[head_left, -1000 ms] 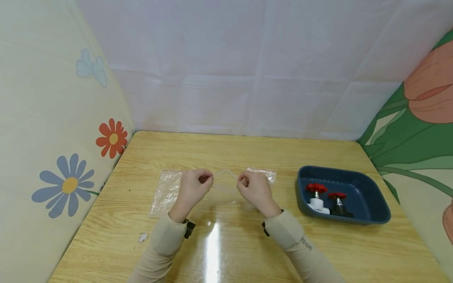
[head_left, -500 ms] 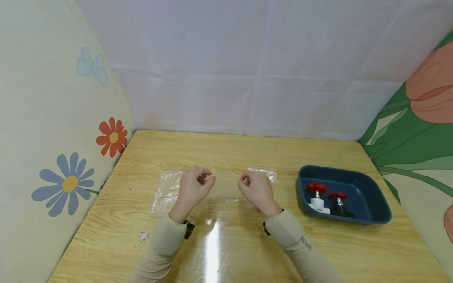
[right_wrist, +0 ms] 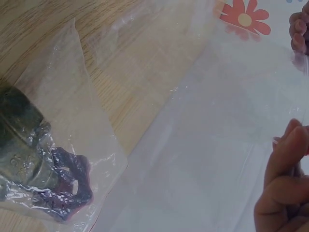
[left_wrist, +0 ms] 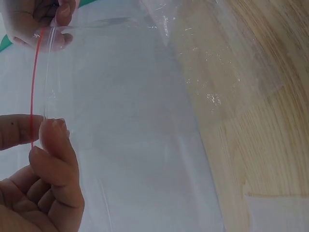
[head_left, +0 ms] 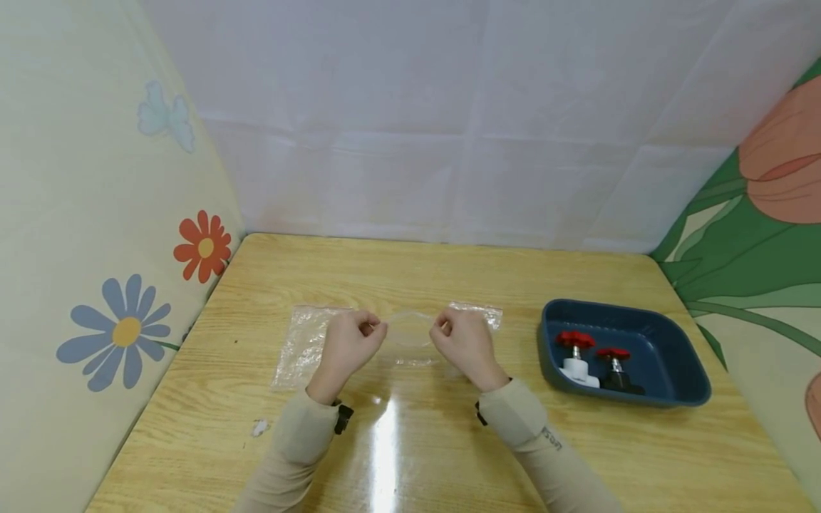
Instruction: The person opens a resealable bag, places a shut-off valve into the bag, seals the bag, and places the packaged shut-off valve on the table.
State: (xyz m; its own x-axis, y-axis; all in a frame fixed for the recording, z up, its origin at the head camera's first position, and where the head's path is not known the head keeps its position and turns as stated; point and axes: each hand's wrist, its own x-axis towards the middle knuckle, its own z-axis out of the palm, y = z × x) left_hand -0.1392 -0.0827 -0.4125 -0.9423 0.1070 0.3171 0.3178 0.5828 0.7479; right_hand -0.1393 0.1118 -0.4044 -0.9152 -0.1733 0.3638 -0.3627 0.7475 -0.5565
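A clear zip bag (left_wrist: 120,87) with a red line along its mouth is stretched between both hands over the middle of the table. My left hand (head_left: 349,345) pinches one end of the mouth between thumb and fingers. At the other end, my right hand (head_left: 466,347) pinches the same edge; its fingertips are partly cut off in the right wrist view. Seen from the head, the film between the hands is faint and forms a rounded loop. Beneath the right hand lies another clear bag (head_left: 482,313), mostly covered in the head view.
A flat clear bag (head_left: 301,345) lies left of the left hand. The right wrist view shows a bagged valve (right_wrist: 29,145) on the table. A dark blue tray (head_left: 667,335) at the right holds a white valve (head_left: 576,369) and a black valve (head_left: 616,375), both with red handwheels.
Both hands stay almost in place. The left fingers, slightly parted half a second ago, now meet at the bag's edge, and the film between the hands looks rounder than before.
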